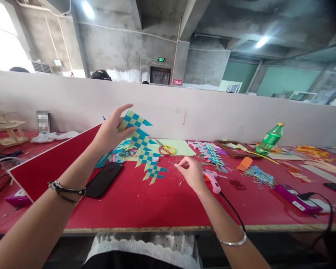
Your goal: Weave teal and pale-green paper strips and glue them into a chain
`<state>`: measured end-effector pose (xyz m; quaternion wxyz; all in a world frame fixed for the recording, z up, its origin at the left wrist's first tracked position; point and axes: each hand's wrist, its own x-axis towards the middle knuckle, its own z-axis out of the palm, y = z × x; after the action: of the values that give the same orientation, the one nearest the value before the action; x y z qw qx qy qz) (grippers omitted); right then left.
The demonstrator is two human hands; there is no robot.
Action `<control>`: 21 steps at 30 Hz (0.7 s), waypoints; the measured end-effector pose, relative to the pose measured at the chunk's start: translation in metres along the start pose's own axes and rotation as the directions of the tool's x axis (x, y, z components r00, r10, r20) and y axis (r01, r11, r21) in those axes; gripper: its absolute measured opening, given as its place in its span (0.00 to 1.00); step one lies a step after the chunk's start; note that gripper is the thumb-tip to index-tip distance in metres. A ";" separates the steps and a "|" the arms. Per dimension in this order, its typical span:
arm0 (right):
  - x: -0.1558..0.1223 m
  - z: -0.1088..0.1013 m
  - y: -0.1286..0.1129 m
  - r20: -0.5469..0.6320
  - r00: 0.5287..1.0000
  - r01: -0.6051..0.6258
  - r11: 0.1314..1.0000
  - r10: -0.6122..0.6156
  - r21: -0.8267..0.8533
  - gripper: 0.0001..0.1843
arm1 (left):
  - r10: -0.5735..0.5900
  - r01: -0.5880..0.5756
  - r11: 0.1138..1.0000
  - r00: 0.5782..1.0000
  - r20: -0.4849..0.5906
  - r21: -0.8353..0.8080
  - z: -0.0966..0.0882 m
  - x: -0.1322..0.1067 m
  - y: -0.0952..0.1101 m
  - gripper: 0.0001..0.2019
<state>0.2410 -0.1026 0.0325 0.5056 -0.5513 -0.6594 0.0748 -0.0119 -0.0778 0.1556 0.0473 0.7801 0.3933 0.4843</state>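
My left hand is raised over the table, its thumb and fingers closed on the top end of a woven paper strip. The strip is checkered in teal and pale green, with pointed, stepped ends, and hangs down at a slant to the right. To its right, my right hand is pinched above the tabletop; anything between its fingertips is too small to make out. Just beside that hand lies a pink glue gun with a black cord. Behind the strip, scissors with red and yellow handles rest by pale green paper.
A black phone lies on the red table, near an upright red panel. Rightward are a green bottle, tangled blue threads, a purple power strip and orange paper scraps. A white partition stands behind.
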 end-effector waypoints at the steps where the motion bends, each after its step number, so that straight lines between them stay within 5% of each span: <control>1: 0.007 -0.004 -0.002 0.042 0.999 -0.007 1.000 0.006 0.025 0.12 | 0.005 -0.005 1.000 1.000 0.011 -0.005 0.001 0.002 -0.001 0.29; 6: 0.033 -0.011 -0.002 0.214 0.977 -0.039 0.989 0.008 0.141 0.22 | 0.018 -0.015 0.998 0.999 0.051 -0.067 0.011 0.010 -0.008 0.29; 11: 0.038 0.007 0.004 0.396 0.918 -0.121 0.948 -0.006 0.294 0.24 | -0.011 0.033 0.982 0.993 0.120 -0.187 0.025 0.013 -0.022 0.29; 13: 0.036 0.016 0.004 0.517 0.856 -0.166 0.934 -0.024 0.318 0.24 | -0.026 0.056 0.974 0.990 0.135 -0.220 0.032 0.012 -0.030 0.29; 18: 0.026 0.036 0.004 0.783 0.613 -0.219 0.929 -0.106 0.298 0.17 | -0.149 0.201 0.934 0.971 0.188 -0.295 0.058 0.004 -0.065 0.29; 21: 0.022 0.048 0.008 0.799 0.586 -0.218 0.923 -0.137 0.318 0.17 | -0.265 0.326 0.884 0.940 0.215 -0.334 0.072 -0.003 -0.088 0.31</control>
<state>0.2132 -0.0604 0.0171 0.2455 -0.3617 -0.7752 0.4560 -0.0050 0.0023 0.0753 0.2968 0.7252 0.4057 0.4705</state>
